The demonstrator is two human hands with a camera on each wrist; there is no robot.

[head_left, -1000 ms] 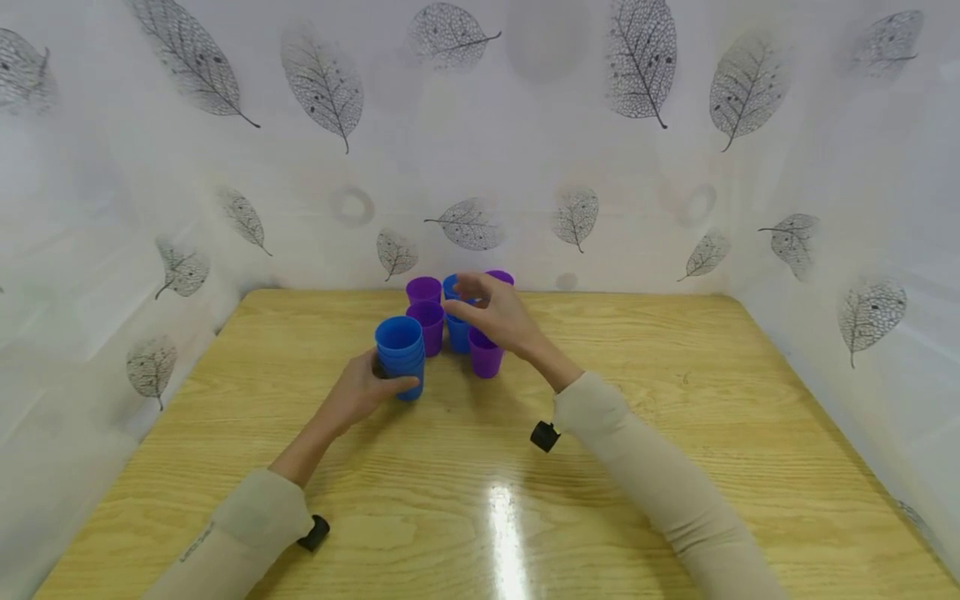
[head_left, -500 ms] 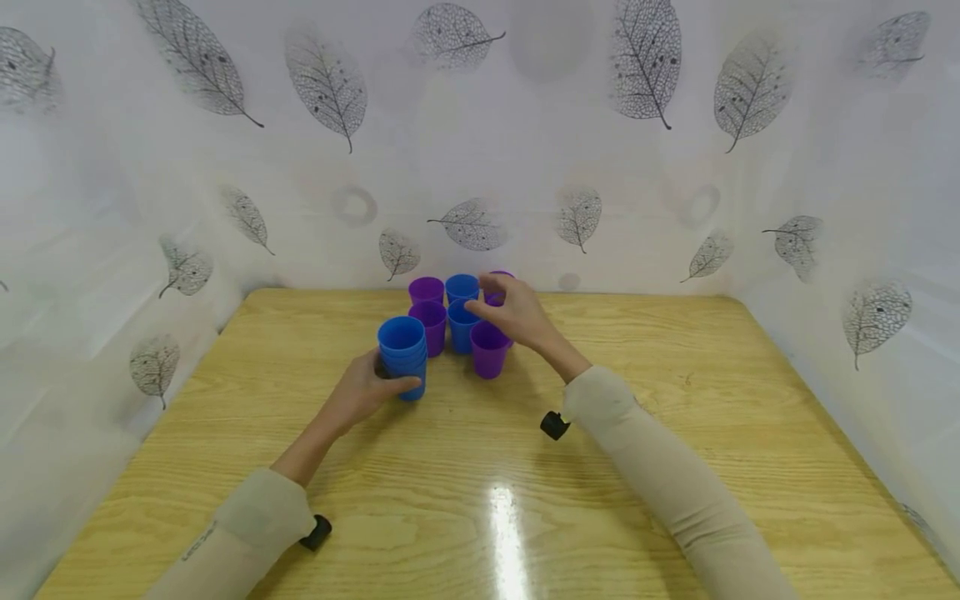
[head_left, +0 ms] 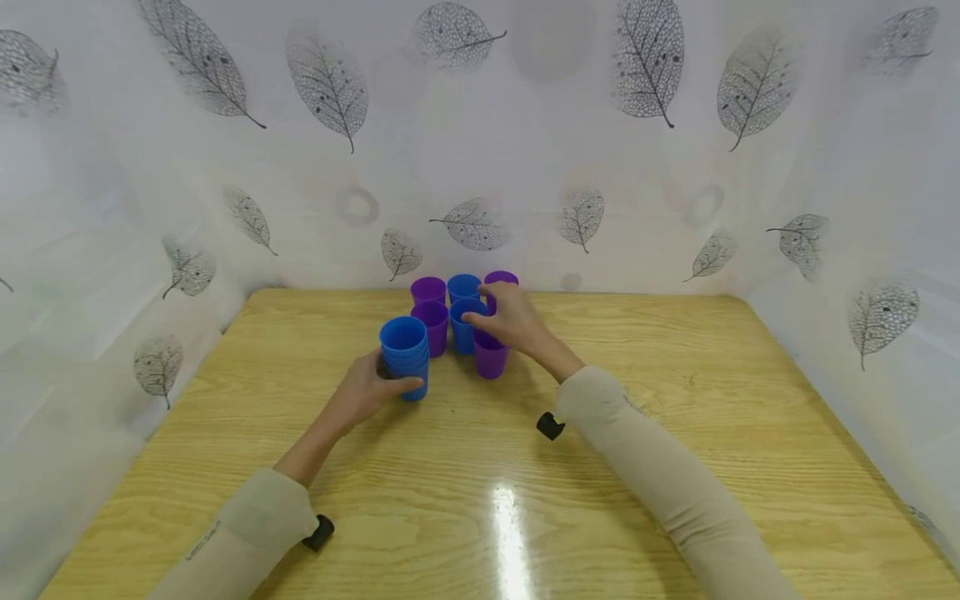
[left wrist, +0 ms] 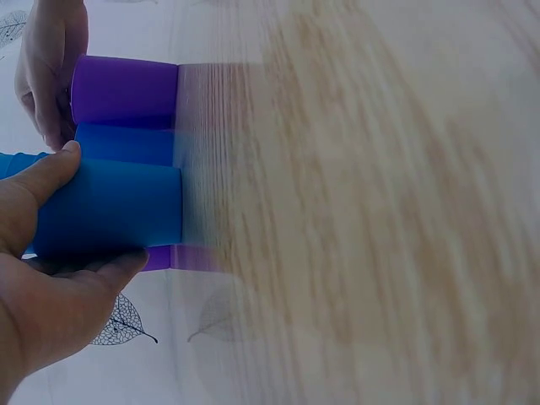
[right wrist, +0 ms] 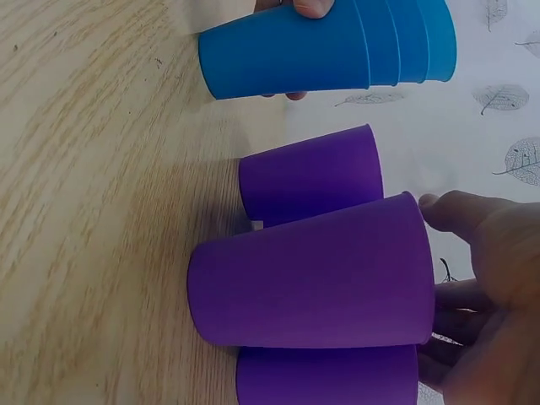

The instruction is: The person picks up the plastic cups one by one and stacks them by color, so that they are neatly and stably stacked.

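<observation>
Your left grip (head_left: pixel 367 390) clasps the stack of blue cups (head_left: pixel 406 357); your right grip (head_left: pixel 517 321) is spread just beside the front purple cup (head_left: pixel 491 361), toward the tabletop's (head_left: pixel 420 492) far edge.

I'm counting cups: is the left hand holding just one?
No: the left hand grips a stack of several nested blue cups, as the right wrist view shows.

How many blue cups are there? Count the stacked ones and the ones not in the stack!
Stacked blue cups: 4
Loose blue cups: 2
Total in sight: 6
</observation>
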